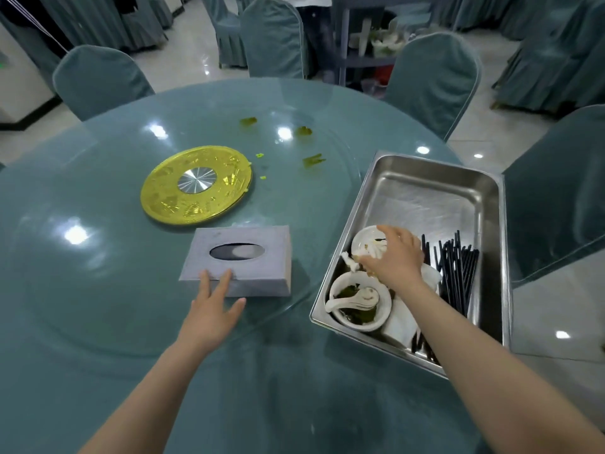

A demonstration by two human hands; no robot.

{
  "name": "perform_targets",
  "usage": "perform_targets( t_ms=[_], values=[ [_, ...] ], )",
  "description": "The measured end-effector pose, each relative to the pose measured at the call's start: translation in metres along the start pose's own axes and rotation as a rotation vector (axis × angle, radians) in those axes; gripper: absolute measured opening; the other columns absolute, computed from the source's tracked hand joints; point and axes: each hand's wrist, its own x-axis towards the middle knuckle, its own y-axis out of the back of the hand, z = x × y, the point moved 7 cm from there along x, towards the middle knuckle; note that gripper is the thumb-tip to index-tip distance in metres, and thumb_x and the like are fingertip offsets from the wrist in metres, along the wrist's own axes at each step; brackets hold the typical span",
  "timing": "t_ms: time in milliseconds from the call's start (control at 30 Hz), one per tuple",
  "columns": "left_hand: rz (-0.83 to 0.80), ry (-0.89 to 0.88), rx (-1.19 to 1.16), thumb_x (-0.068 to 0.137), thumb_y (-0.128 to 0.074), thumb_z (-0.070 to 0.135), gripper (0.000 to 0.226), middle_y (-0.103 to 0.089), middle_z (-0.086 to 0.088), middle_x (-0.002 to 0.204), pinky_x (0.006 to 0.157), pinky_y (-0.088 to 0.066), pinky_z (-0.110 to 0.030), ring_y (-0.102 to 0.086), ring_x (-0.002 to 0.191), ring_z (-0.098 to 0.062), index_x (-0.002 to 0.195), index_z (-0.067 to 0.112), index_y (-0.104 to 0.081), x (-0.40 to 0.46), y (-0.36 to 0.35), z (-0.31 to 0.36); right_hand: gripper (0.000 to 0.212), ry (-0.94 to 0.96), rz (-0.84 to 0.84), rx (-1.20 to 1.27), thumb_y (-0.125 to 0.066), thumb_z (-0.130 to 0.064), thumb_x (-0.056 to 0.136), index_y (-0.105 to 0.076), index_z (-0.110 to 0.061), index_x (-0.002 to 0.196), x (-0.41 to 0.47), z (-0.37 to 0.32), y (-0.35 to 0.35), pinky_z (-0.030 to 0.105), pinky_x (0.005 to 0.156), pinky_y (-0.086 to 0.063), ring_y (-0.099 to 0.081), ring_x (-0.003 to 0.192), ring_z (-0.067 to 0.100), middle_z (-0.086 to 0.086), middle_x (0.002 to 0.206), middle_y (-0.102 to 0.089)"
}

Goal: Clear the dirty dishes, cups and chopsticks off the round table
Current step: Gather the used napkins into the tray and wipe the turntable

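The round table (98, 290), covered in blue-green cloth under a glass top, fills most of the view and carries little crockery of its own. Left of centre, a round gold disc with a brushed silver hub (196, 184) lies flat on the glass. Just right of it and further back, several small green food scraps (313, 160) are scattered on the glass. In front of the disc, a grey rectangular tissue box with an oval slot (242, 257) is seen; the left hand (211, 311) is spread wide with fingers extended, two fingertips laid against the box's near left edge, nothing being gripped. To the right, a rectangular stainless-steel pan (425, 198) is set at the table's right edge, its far half bare. In its near half, a white bowl holding green leftovers (360, 311) is seen with a white ceramic spoon (355, 299) lying in it. Behind the bowl, a small white dish (366, 242) is partly covered by the right hand (394, 257), which is lowered over the pile with fingers curled down onto crumpled white tissue (373, 252); whether the tissue is actually gripped cannot be told. A bundle of dark chopsticks (458, 273) is laid along the pan's right side. Chairs in blue-green covers (432, 70) are ranged around the far edge.
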Motion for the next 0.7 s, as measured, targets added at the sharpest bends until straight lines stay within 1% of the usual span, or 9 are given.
perform_targets(
  t_ms=[33,100,200,300,367,433,533,633,700],
  values=[
    [-0.017,0.028,0.022,0.092,-0.048,0.048,0.071,0.019,0.003,0.158,0.111,-0.030,-0.047,-0.019,0.144,-0.033,0.149,0.042,-0.006,0.000,-0.002,-0.007,0.068,0.012,-0.003,-0.004,-0.073,-0.050,0.070,-0.047,-0.033,0.131,0.000,-0.005,-0.001,0.042,0.106,-0.025,-0.028,0.131,0.025,-0.001,0.139,-0.040],
    [-0.023,0.058,0.050,0.090,-0.049,0.054,0.077,0.025,0.000,0.156,0.109,-0.032,-0.047,-0.018,0.143,-0.037,0.149,0.043,-0.002,-0.001,0.000,-0.018,0.057,0.063,0.038,0.006,-0.071,-0.047,0.073,-0.051,-0.035,0.125,-0.005,-0.019,-0.001,0.042,0.107,-0.024,-0.029,0.130,0.024,-0.002,0.136,-0.043],
    [-0.022,0.088,0.090,0.088,-0.048,0.057,0.078,0.024,-0.003,0.157,0.110,-0.031,-0.048,-0.016,0.142,-0.041,0.149,0.042,-0.002,-0.001,0.009,-0.032,0.044,0.139,0.072,0.048,-0.066,-0.039,0.079,-0.056,-0.032,0.121,-0.015,-0.042,-0.003,0.042,0.106,-0.025,-0.032,0.128,0.022,-0.005,0.132,-0.046],
    [-0.032,0.106,0.129,0.090,-0.047,0.056,0.075,0.021,-0.004,0.157,0.114,-0.023,-0.048,-0.018,0.140,-0.045,0.149,0.041,-0.003,-0.006,0.019,-0.047,0.037,0.207,0.027,0.038,-0.061,-0.032,0.084,-0.059,-0.028,0.121,-0.025,-0.072,-0.014,0.038,0.104,-0.025,-0.034,0.128,0.020,-0.006,0.132,-0.048],
    [-0.032,0.101,0.129,0.091,-0.047,0.052,0.073,0.020,-0.006,0.157,0.116,-0.014,-0.048,-0.023,0.140,-0.040,0.149,0.038,-0.005,-0.008,0.024,-0.056,0.031,0.279,-0.027,0.037,-0.061,-0.029,0.086,-0.063,-0.025,0.117,-0.035,-0.095,-0.026,0.035,0.105,-0.028,-0.039,0.126,0.021,-0.002,0.131,-0.051],
    [-0.028,0.096,0.136,0.092,-0.046,0.050,0.071,0.016,-0.009,0.158,0.116,-0.010,-0.048,-0.030,0.139,-0.032,0.149,0.033,-0.008,-0.007,0.030,-0.063,0.025,0.372,-0.103,0.069,-0.061,-0.026,0.087,-0.067,-0.023,0.112,-0.050,-0.121,-0.042,0.031,0.104,-0.030,-0.043,0.124,0.022,0.002,0.129,-0.053],
    [-0.022,0.121,0.139,0.090,-0.045,0.055,0.071,0.007,-0.007,0.158,0.114,-0.014,-0.050,-0.035,0.137,-0.026,0.149,0.030,-0.012,-0.003,0.040,-0.072,0.020,0.479,-0.215,0.103,-0.062,-0.025,0.087,-0.071,-0.023,0.105,-0.077,-0.161,-0.070,0.030,0.103,-0.032,-0.044,0.123,0.020,0.002,0.127,-0.055],
    [-0.032,0.129,0.127,0.089,-0.045,0.056,0.076,0.011,-0.003,0.159,0.114,-0.016,-0.051,-0.030,0.140,-0.024,0.150,0.030,-0.009,-0.005,0.044,-0.084,0.017,0.531,-0.247,0.125,-0.065,-0.024,0.085,-0.073,-0.024,0.100,-0.096,-0.198,-0.092,0.025,0.100,-0.031,-0.047,0.119,0.020,0.002,0.123,-0.056],
    [-0.032,0.121,0.128,0.089,-0.046,0.055,0.078,0.014,-0.002,0.159,0.114,-0.015,-0.053,-0.024,0.143,-0.023,0.151,0.030,-0.006,-0.008,0.045,-0.092,0.018,0.539,-0.297,0.142,-0.064,-0.025,0.086,-0.073,-0.024,0.102,-0.105,-0.219,-0.105,0.022,0.096,-0.031,-0.049,0.116,0.020,0.000,0.121,-0.056]
  ],
)
